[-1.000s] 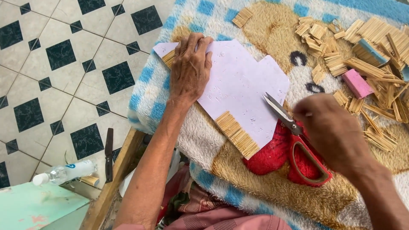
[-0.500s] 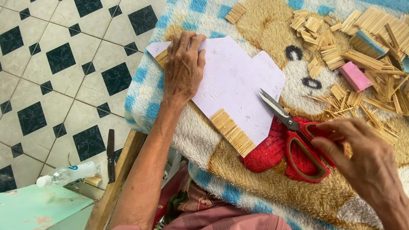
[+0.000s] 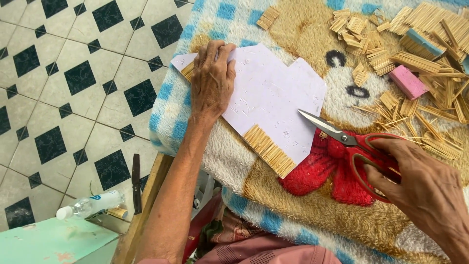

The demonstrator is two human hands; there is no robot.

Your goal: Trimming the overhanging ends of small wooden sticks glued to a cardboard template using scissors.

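A thin, light, bendable white card (image 3: 273, 102) is pressed flat near the blanket's (image 3: 312, 225) left edge by the left hand (image 3: 211, 80), while red-handled scissors (image 3: 359, 149), gripped by the right hand (image 3: 425, 188), are poised half-open at its edge.

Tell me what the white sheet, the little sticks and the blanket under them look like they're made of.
The flat white angular sheet looks like matte card or thin foam board; which one is unclear. The short tan sticks along its edge look like bare bamboo or wood, pale and fibrous. The fluffy blue-checked bear blanket looks like plush fleece with a deep pile.
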